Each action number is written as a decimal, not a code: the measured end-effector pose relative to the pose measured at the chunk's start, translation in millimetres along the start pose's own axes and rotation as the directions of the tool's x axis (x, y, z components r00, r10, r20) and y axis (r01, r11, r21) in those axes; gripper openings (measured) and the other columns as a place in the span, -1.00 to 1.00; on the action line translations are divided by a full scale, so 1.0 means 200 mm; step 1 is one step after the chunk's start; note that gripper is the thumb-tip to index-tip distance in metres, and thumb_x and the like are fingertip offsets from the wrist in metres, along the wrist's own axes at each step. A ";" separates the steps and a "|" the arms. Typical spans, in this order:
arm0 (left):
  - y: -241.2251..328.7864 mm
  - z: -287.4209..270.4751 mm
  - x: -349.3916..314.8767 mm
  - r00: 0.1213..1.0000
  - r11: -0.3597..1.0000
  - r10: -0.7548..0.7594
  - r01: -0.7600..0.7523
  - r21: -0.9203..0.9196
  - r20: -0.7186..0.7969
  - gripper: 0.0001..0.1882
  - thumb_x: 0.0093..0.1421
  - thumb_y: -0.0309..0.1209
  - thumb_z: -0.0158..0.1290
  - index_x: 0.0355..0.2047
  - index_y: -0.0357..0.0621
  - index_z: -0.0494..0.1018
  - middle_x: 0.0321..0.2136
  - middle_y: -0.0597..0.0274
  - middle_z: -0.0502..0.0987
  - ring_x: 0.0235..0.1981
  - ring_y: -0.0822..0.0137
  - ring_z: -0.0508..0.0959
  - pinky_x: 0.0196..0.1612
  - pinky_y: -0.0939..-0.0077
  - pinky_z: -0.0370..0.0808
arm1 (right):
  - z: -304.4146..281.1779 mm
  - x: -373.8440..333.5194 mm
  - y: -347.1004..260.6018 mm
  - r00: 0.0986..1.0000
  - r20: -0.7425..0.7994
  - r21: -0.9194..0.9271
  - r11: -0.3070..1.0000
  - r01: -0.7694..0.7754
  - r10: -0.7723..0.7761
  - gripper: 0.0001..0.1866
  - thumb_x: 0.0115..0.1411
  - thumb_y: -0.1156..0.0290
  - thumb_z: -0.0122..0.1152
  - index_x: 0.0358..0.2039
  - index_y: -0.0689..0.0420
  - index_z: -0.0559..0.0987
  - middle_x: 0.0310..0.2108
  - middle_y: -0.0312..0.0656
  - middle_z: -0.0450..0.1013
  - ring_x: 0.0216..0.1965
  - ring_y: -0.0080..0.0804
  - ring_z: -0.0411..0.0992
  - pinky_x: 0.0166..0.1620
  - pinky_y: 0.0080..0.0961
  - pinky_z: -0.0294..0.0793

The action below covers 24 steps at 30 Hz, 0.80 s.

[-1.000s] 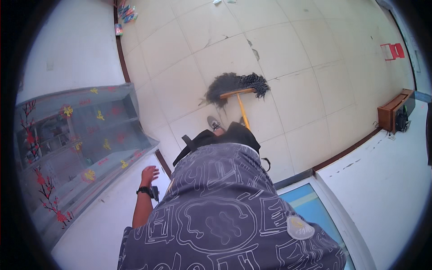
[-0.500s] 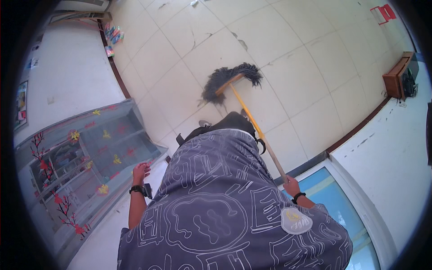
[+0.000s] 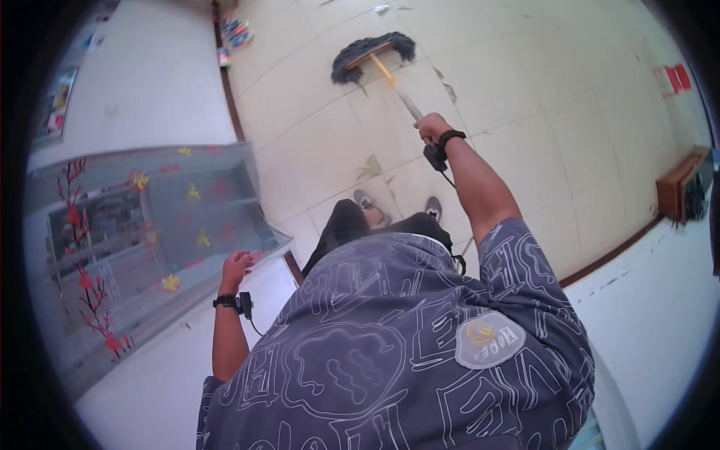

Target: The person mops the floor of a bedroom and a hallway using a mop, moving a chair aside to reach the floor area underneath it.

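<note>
My right hand [image 3: 431, 128] is closed round the handle of a mop, with the arm stretched forward over the floor. The mop [image 3: 373, 58] has a wide head of dark grey strands on a wooden crossbar, lying on the tiles ahead of me; its handle is yellow near the head and pale by my hand. At my left side my left hand [image 3: 238, 268] hangs free, fingers loosely apart, beside the glass window. A black band with a small dark device is on each wrist.
Pale tiled floor [image 3: 315, 135] has dark chipped patches. On the left stands a white wall with a decorated window [image 3: 210, 202]. Colourful packets [image 3: 236, 34] lie along that wall. To the right are a brown wooden box [image 3: 679, 187] and a red-and-white item [image 3: 673, 80]. My shoes [image 3: 365, 199] are below.
My right arm has reached forward from my right side, pushing the mop head farther away across the tiles. My feet now show more. The left hand stays at my side.
</note>
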<state>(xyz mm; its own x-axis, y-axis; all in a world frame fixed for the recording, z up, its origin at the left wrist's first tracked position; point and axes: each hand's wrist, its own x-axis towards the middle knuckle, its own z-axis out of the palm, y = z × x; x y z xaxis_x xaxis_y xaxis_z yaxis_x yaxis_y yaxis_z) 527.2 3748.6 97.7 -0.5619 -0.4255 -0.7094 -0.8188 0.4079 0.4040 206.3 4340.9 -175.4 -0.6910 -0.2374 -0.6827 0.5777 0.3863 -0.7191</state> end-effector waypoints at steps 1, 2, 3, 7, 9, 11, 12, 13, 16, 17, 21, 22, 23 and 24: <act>0.04 -0.01 0.04 1.000 1.000 0.016 -0.016 0.004 -0.011 -0.69 0.22 -0.29 -0.02 -0.08 -0.16 0.45 -0.26 0.23 0.58 -0.27 0.36 0.57 -0.26 0.40 0.51 | 0.04 0.07 0.05 0.927 0.037 -0.570 0.754 0.327 -0.373 -0.93 -0.13 0.43 0.23 -0.68 0.12 0.59 -0.72 -0.12 0.44 -0.70 -0.26 0.42 -0.63 -0.30 0.35; 0.03 -0.03 0.08 0.999 1.000 0.023 -0.023 -0.010 -0.033 -0.69 0.21 -0.29 0.00 -0.08 -0.16 0.45 -0.26 0.23 0.58 -0.28 0.36 0.58 -0.27 0.43 0.51 | 0.09 0.13 0.05 0.739 0.302 -0.881 0.120 0.458 -0.602 -0.93 -0.20 0.42 0.23 -0.73 0.08 0.58 -0.71 -0.10 0.46 -0.67 -0.22 0.45 -0.60 -0.27 0.39; -0.11 -0.06 0.08 0.998 0.998 -0.004 0.000 -0.070 -0.057 -0.69 0.21 -0.29 0.00 -0.08 -0.16 0.45 -0.26 0.23 0.58 -0.28 0.36 0.58 -0.27 0.43 0.51 | 0.24 0.09 0.00 0.768 0.362 -0.876 0.090 0.474 -0.528 -0.96 -0.25 0.41 0.23 -0.74 0.04 0.58 -0.68 -0.10 0.48 -0.64 -0.21 0.47 -0.56 -0.27 0.42; -0.68 -0.04 0.23 0.992 0.944 -0.125 0.130 -0.304 0.034 -0.73 0.17 -0.35 0.03 -0.13 -0.14 0.46 -0.36 0.26 0.57 -0.38 0.43 0.56 -0.40 0.55 0.49 | 0.53 -0.31 0.22 0.895 0.376 -0.883 0.200 0.424 -0.241 -0.95 -0.21 0.34 0.23 -0.68 0.00 0.60 -0.63 -0.13 0.50 -0.52 -0.13 0.52 -0.47 -0.24 0.46; -0.89 -0.01 0.30 0.970 0.900 -0.180 0.229 -0.371 0.161 -0.76 0.17 -0.38 0.03 -0.16 -0.15 0.46 -0.39 0.25 0.56 -0.42 0.42 0.56 -0.45 0.56 0.48 | 0.59 -0.64 0.30 0.954 0.254 -0.796 0.526 0.299 -0.158 -0.89 -0.05 0.35 0.16 -0.59 0.10 0.55 -0.65 -0.15 0.46 -0.57 -0.21 0.48 -0.51 -0.29 0.44; -1.10 -0.01 0.38 0.927 0.826 -0.249 0.354 -0.438 0.281 -0.77 0.19 -0.37 0.02 -0.15 -0.15 0.46 -0.39 0.22 0.56 -0.42 0.38 0.56 -0.44 0.53 0.49 | 0.66 -0.89 0.22 0.963 0.057 -0.363 0.904 -0.226 0.263 -0.80 0.10 0.32 0.11 -0.55 0.17 0.46 -0.74 -0.23 0.33 -0.69 -0.41 0.40 -0.63 -0.36 0.36; -1.17 -0.02 0.41 0.887 0.780 -0.304 0.441 -0.444 0.348 -0.76 0.20 -0.36 0.01 -0.14 -0.16 0.45 -0.38 0.20 0.56 -0.41 0.36 0.57 -0.42 0.49 0.50 | 0.68 -0.99 0.28 0.961 0.039 -0.347 0.906 -0.244 0.274 -0.81 0.04 0.33 0.08 -0.52 0.21 0.51 -0.62 -0.04 0.45 -0.67 -0.23 0.42 -0.55 -0.29 0.41; -1.13 -0.03 0.46 0.882 0.813 -0.335 0.449 -0.371 0.332 -0.74 0.22 -0.34 -0.01 -0.13 -0.17 0.44 -0.35 0.19 0.56 -0.38 0.33 0.57 -0.38 0.44 0.51 | 0.71 -1.12 0.19 0.950 0.032 -0.301 0.909 -0.287 0.311 -0.84 0.05 0.37 0.10 -0.54 0.19 0.49 -0.64 -0.12 0.42 -0.69 -0.30 0.40 -0.58 -0.33 0.37; -0.98 -0.12 0.62 0.884 0.855 -0.332 0.429 -0.292 0.329 -0.71 0.26 -0.29 -0.06 -0.08 -0.16 0.41 -0.27 0.15 0.56 -0.30 0.29 0.56 -0.27 0.33 0.51 | 0.86 -1.43 -0.29 0.884 -0.152 -0.205 0.860 -0.466 0.443 -0.83 0.09 0.46 0.10 -0.64 0.12 0.45 -0.69 -0.34 0.33 -0.63 -0.54 0.38 -0.59 -0.49 0.28; -0.96 -0.15 0.67 0.908 0.835 -0.305 0.400 -0.377 0.288 -0.75 0.27 -0.31 -0.07 -0.12 -0.14 0.43 -0.30 0.17 0.56 -0.34 0.32 0.57 -0.33 0.38 0.52 | 0.88 -1.44 -0.18 0.898 -0.182 -0.129 0.895 -0.427 0.402 -0.81 0.11 0.43 0.12 -0.63 0.14 0.45 -0.69 -0.34 0.33 -0.60 -0.58 0.37 -0.57 -0.51 0.27; -0.76 -0.28 0.95 0.941 0.825 -0.250 0.330 -0.458 0.226 -0.73 0.27 -0.30 -0.08 -0.11 -0.17 0.43 -0.29 0.15 0.58 -0.32 0.33 0.58 -0.33 0.40 0.53 | 1.00 -1.20 -0.31 0.922 -0.255 -0.130 0.935 -0.331 0.291 -0.68 0.15 0.27 0.19 -0.61 0.22 0.45 -0.70 -0.33 0.32 -0.55 -0.67 0.28 -0.51 -0.58 0.24; -0.67 -0.31 1.01 0.941 0.845 -0.233 0.321 -0.428 0.246 -0.70 0.26 -0.29 -0.08 -0.09 -0.19 0.42 -0.27 0.13 0.57 -0.30 0.31 0.58 -0.29 0.41 0.52 | 1.04 -1.16 -0.49 0.903 -0.286 -0.127 0.922 -0.367 0.320 -0.64 0.16 0.22 0.21 -0.61 0.25 0.46 -0.71 -0.34 0.31 -0.55 -0.67 0.28 -0.50 -0.59 0.25; -0.56 -0.35 1.06 0.942 0.855 -0.211 0.308 -0.417 0.261 -0.71 0.26 -0.30 -0.08 -0.10 -0.19 0.43 -0.29 0.14 0.58 -0.32 0.32 0.59 -0.32 0.43 0.53 | 1.03 -1.07 -0.45 0.948 -0.283 -0.124 0.975 -0.186 0.145 -0.61 0.17 0.15 0.20 -0.58 0.23 0.49 -0.72 -0.32 0.31 -0.62 -0.62 0.31 -0.57 -0.57 0.25; -0.49 -0.37 1.13 0.941 0.857 -0.216 0.310 -0.411 0.261 -0.71 0.26 -0.30 -0.08 -0.10 -0.19 0.43 -0.29 0.14 0.58 -0.32 0.32 0.59 -0.32 0.43 0.53 | 0.99 -0.98 -0.52 0.948 -0.281 -0.119 0.975 -0.190 0.150 -0.61 0.17 0.15 0.20 -0.58 0.23 0.49 -0.72 -0.32 0.31 -0.62 -0.62 0.31 -0.57 -0.57 0.25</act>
<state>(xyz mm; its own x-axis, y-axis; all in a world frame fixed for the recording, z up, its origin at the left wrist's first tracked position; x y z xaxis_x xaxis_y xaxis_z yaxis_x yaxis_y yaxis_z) 471.6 3551.7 -59.6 -0.3216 -0.2778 -0.9052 -0.9245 -0.1145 0.3636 368.3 4171.2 8.1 -0.6903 0.0833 -0.7187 0.6425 0.5274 -0.5559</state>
